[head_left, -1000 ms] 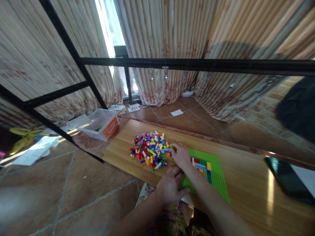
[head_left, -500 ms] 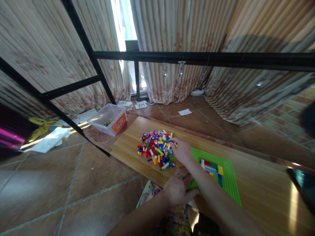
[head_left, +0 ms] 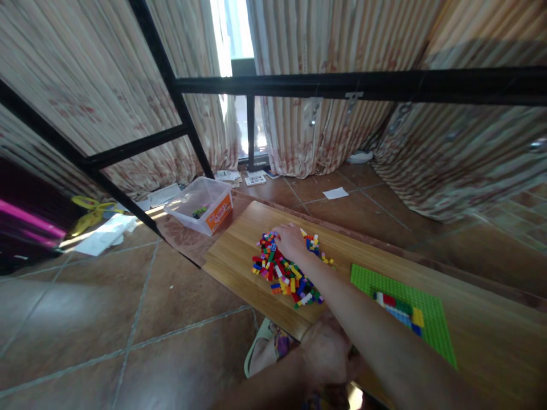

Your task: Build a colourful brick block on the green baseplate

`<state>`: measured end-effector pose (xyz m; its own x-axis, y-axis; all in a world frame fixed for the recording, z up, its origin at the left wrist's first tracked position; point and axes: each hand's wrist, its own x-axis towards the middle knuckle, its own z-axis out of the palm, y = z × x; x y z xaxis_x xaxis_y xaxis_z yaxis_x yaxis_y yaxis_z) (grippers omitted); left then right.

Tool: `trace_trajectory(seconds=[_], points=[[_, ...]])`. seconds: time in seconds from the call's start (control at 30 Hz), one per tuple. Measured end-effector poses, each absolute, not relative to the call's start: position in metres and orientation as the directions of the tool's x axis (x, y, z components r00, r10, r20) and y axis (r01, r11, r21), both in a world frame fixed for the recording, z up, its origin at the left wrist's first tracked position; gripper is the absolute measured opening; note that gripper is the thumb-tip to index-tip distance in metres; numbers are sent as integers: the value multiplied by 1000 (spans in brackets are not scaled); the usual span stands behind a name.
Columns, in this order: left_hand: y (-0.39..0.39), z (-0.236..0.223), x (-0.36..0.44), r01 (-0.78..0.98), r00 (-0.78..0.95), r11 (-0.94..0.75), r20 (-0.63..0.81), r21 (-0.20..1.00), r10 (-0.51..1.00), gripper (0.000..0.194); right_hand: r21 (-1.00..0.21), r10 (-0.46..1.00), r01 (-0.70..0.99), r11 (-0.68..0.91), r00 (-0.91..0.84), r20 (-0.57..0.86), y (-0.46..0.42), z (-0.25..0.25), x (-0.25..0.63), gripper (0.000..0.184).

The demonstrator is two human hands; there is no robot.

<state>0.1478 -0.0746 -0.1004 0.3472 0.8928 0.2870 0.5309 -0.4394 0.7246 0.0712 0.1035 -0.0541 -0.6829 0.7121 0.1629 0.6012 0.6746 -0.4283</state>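
My right hand (head_left: 291, 242) reaches into the far part of the pile of small coloured toy bricks (head_left: 282, 270), palm down. Its fingers are mostly hidden, so I cannot make out whether they grip a brick. Blurred by motion, my left hand (head_left: 327, 348) is low at the table's near edge, under my right forearm, with its fingers out of sight. To the right lies a green baseplate (head_left: 431, 310). On it is a partly covered built block of bricks (head_left: 399, 310) in white, red, green, light blue, yellow and blue.
The wooden table (head_left: 239, 239) runs slantwise. Beyond its left end stands a clear plastic box (head_left: 188, 213) with an orange label and a few bricks inside. Black metal bars (head_left: 299, 85) cross before the curtains. Papers (head_left: 335, 193) lie on the tiled floor.
My right hand has moved left and away from me, over the pile, and some bricks now lie apart to its right. My left hand has drawn lower, off the baseplate's corner. The view has turned right.
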Motion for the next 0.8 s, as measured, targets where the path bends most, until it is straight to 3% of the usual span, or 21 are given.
trace_trajectory(seconds=[0.13,0.2,0.3,0.4,0.5,0.6,0.67,0.8], points=[[-76,-104,150,565,304,-371,232,737,924,39,-473,729,591,653,-660,183,97,-54,89,28],[-77,-104,149,567,284,-363,239,739,929,41,-556,757,560,614,-618,213,90,-54,106,30],[-76,-99,145,522,274,-384,277,761,921,46,-843,855,338,418,-461,238,75,-57,138,27],[-76,-91,140,411,238,-381,306,828,922,39,-984,936,91,156,-331,118,56,-59,173,28],[-78,-81,133,291,-32,-258,279,921,960,19,-995,969,-93,-28,-247,-4,33,-54,204,36],[-76,-64,126,155,-345,-125,172,980,923,16,-980,983,-192,-51,-182,-16,8,-44,227,33],[-73,-49,123,66,-378,-141,155,988,913,21,-979,989,-206,-8,-144,22,-8,-37,237,28],[-69,-22,126,17,-208,-222,221,975,953,24,-976,986,-187,110,-100,131,-35,-26,252,20]])
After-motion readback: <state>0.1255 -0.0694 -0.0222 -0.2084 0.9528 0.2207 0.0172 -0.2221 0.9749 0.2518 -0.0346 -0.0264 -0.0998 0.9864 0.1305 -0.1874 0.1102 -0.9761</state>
